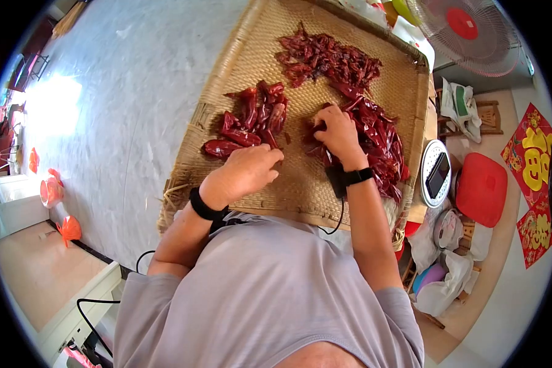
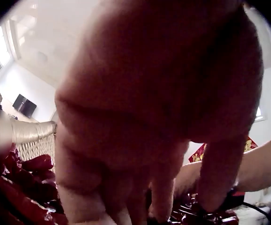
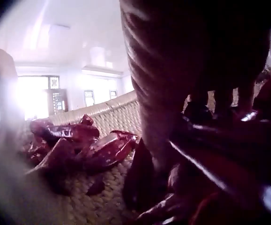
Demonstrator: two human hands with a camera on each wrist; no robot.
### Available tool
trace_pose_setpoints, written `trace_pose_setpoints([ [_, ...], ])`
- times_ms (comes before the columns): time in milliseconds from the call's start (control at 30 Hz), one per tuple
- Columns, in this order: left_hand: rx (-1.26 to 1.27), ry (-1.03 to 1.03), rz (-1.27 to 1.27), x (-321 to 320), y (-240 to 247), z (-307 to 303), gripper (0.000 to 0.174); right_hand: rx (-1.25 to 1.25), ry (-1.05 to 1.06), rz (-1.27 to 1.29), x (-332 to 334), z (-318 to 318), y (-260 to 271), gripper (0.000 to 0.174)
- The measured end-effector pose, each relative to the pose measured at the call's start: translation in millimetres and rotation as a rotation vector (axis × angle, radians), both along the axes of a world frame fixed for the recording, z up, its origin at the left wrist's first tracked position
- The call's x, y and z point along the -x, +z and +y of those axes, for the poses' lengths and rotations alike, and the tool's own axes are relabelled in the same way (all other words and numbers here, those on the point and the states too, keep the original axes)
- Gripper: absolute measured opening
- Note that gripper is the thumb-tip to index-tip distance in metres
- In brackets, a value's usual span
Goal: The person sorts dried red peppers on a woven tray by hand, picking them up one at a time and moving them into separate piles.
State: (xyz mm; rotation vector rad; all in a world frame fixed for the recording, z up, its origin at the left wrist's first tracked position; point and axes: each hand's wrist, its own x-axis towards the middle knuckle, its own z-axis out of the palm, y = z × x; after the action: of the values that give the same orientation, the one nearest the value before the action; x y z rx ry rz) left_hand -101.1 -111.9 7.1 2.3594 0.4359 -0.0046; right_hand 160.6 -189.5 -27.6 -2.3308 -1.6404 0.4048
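Note:
Dried red chili peppers lie in piles on a woven bamboo tray [image 1: 239,67]. My left hand [image 1: 245,172] is over the tray at the near edge of the left chili pile [image 1: 251,116], its fingers loosely bent with nothing held. In the left wrist view its fingers [image 2: 161,197] hang down, with the thumb apart. My right hand [image 1: 339,132] is at the left side of the right chili pile [image 1: 377,141], fingers curled down and pinching a dark dried chili [image 1: 313,144]. The right wrist view shows its thumb [image 3: 159,131] down among glossy chilies, its fingertips partly hidden.
A far chili pile [image 1: 328,58] lies towards the tray's back. To the right stand a round white scale [image 1: 430,184], a red stool [image 1: 481,189] and a fan [image 1: 463,27]. A black cable [image 1: 340,218] hangs from my right wrist by the tray's near edge.

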Motion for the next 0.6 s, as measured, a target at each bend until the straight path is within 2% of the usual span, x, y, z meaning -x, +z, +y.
trace_pose_setpoints([
  [33, 0.003, 0.034, -0.008, -1.6, 2.6, 0.1, 0.034, -0.076, 0.010, 0.102, -3.1, -1.6, 1.2, 0.023],
  [133, 0.018, 0.151, -0.065, -9.3, -4.5, 2.5, 0.033, -0.224, 0.092, 0.184, -8.5, -4.9, 9.9, 0.023],
  [267, 0.142, 0.322, -0.088, -21.2, 10.2, 1.3, 0.036, -0.343, -0.038, 0.088, 10.2, -7.1, 37.8, 0.022],
  [367, 0.141, 0.384, -0.194, -29.9, 3.2, -2.0, 0.040, -0.353, -0.027, 0.194, 25.4, -8.9, 46.4, 0.022],
  [467, -0.027, 0.422, -0.365, -39.0, -8.0, -7.8, 0.038, -0.388, 0.006, 0.413, 43.4, -10.6, 44.3, 0.022],
  [533, -0.059, 0.431, -0.231, -39.8, -1.4, -7.0, 0.031, -0.389, 0.022, 0.593, 57.3, -12.8, 49.4, 0.021],
  [600, -0.076, 0.450, -0.126, -38.0, 5.7, -4.5, 0.026, -0.340, -0.009, 0.597, 59.9, -16.4, 47.2, 0.021],
])
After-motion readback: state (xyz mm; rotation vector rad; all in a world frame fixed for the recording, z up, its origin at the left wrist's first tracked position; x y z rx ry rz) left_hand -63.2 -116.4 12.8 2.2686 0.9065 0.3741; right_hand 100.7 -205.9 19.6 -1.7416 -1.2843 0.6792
